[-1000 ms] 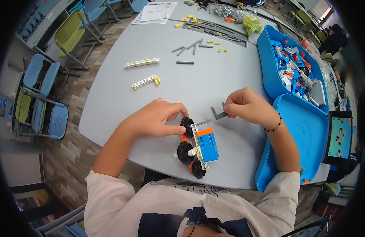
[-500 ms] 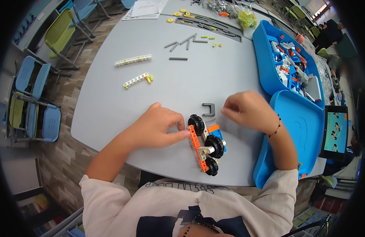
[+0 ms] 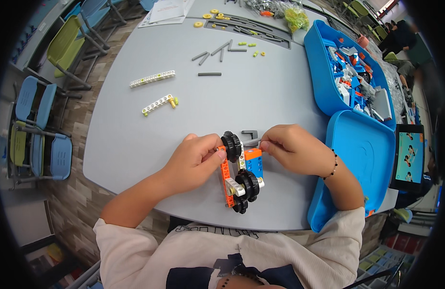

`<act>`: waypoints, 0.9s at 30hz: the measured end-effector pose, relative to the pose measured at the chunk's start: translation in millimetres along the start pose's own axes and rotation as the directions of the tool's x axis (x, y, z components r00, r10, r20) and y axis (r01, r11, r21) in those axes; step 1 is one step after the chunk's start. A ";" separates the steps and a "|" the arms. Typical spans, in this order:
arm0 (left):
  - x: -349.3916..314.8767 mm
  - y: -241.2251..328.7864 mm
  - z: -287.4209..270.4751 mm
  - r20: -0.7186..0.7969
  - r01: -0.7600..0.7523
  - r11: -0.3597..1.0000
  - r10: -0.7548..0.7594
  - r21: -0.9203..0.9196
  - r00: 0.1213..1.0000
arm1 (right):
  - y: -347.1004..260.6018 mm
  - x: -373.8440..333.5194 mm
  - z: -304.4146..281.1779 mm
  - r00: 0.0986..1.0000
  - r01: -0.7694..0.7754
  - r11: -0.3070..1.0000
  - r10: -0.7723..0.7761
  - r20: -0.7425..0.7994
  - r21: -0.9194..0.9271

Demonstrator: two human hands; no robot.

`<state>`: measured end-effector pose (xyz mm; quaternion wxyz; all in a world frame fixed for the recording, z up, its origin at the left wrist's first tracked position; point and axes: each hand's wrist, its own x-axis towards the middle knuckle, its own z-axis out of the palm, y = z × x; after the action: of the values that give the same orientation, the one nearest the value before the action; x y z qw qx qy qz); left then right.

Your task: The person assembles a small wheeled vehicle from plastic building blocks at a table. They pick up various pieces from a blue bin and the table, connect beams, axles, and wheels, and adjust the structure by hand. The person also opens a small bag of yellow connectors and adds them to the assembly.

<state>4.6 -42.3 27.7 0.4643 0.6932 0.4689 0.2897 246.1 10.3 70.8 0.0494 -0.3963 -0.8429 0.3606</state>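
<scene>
A toy building-block model stands near the table's front edge, with an orange beam [image 3: 225, 176], black gear-like wheels [image 3: 249, 185] and a blue block [image 3: 254, 166] topped in orange. My left hand [image 3: 197, 156] pinches the upper end of the orange beam beside the far wheel [image 3: 231, 147]. On the other side, my right hand [image 3: 299, 148] is closed, thumb and forefinger together on the outer end of a thin grey axle [image 3: 251, 142] that sticks out by that wheel. Just behind lies a dark grey U-shaped piece [image 3: 250, 133], partly hidden by the model.
Two white beams [image 3: 153, 78] with green pegs lie at the left. Loose grey axles [image 3: 209, 74] and small green pegs [image 3: 251, 45] are scattered further back. At right stand a blue bin [image 3: 323, 91] of bricks, its lid [image 3: 359, 164] and a tablet [image 3: 408, 159].
My right hand has come in to the left and closed on the grey axle. The model is tilted differently, with my left thumb and fingers now further round the beam's end.
</scene>
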 end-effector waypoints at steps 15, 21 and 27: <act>-3.4 0.2 -2.7 -0.014 -0.096 0.995 0.096 0.017 0.995 | -2.0 -5.3 3.8 0.931 0.300 0.935 -0.331 -0.157 -0.190; -3.8 -4.7 0.9 0.001 -0.092 0.993 0.092 -0.068 0.996 | -1.8 -4.7 2.0 0.915 0.337 0.922 -0.369 -0.165 -0.193; -3.5 -14.7 4.4 0.120 0.022 0.979 0.003 -0.201 0.993 | -0.5 -3.9 1.2 0.902 0.363 0.914 -0.393 -0.176 -0.181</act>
<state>1.3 -45.2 12.6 0.5609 0.6565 0.4117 0.2913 248.0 6.6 71.0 0.1778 -0.2629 -0.9177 0.2388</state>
